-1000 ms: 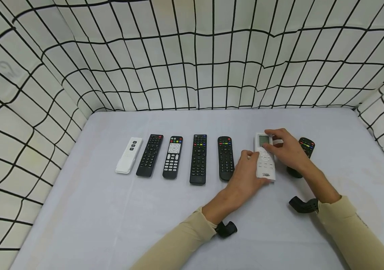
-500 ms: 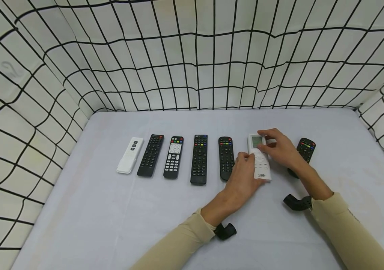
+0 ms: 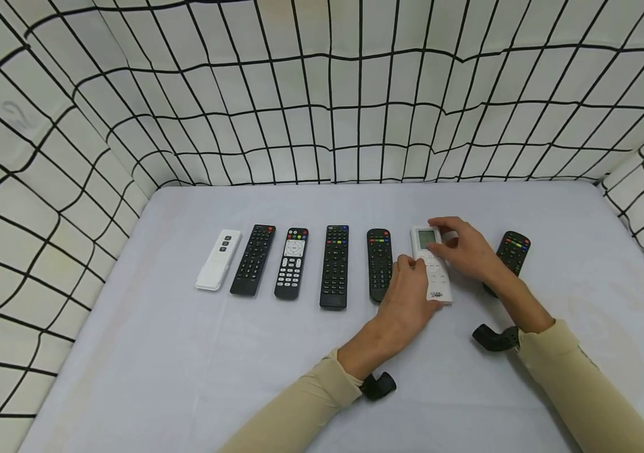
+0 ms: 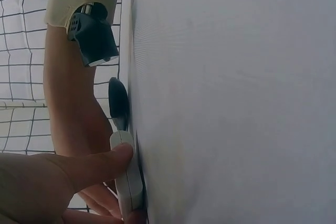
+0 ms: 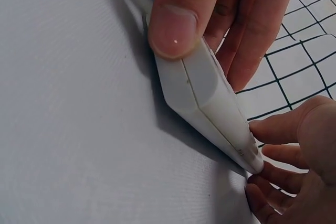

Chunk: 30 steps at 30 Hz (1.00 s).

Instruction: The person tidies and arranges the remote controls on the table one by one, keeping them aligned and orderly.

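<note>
A white air-conditioner remote with a small grey screen lies nearly flat on the table, its top leaning left. My left hand grips its lower part, thumb at the bottom end and fingers along the left edge. At the upper right, my right hand pinches it, with the thumb near the screen's right side. The left wrist view shows the remote edge-on, the left thumb pressing its end. In the right wrist view the right thumb covers one corner of the white casing.
Left of the hands, a row holds a black remote, a long black remote, one with white keys, another black one and a slim white one. A black remote lies right, partly behind the right forearm. Black netting surrounds the table.
Both hands keep hold of the white remote. It has slid left towards the neighbouring black remote and its top has turned slightly left; the right hand moved left with it.
</note>
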### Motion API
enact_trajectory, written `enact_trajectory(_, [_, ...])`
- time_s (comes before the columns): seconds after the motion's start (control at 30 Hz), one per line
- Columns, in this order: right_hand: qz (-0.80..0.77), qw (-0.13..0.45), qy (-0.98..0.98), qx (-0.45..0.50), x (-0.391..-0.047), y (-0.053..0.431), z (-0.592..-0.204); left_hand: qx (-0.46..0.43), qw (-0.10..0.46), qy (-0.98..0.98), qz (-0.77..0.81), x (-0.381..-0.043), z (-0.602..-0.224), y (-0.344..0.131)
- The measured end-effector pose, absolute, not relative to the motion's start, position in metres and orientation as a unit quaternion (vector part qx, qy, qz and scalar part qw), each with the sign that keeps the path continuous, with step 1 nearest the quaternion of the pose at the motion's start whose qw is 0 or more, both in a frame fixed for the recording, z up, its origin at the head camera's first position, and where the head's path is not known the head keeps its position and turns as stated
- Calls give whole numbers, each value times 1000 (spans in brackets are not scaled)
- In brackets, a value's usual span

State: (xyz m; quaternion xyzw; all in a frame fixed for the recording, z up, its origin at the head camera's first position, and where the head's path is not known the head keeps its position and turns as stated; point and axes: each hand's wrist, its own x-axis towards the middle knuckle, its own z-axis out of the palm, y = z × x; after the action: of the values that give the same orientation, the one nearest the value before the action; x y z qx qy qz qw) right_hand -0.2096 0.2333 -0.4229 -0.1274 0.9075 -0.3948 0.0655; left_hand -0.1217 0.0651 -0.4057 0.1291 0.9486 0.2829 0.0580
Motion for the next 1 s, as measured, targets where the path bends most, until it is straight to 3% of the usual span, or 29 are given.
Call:
enact_trajectory(0.6, [-391, 64, 910, -119, -204, 234, -419, 139, 37, 959, 246, -122, -402, 66])
enact_trajectory(1.0, [-398, -31, 912, -98, -197, 263, -410, 191, -30, 957, 219, -119, -402, 80])
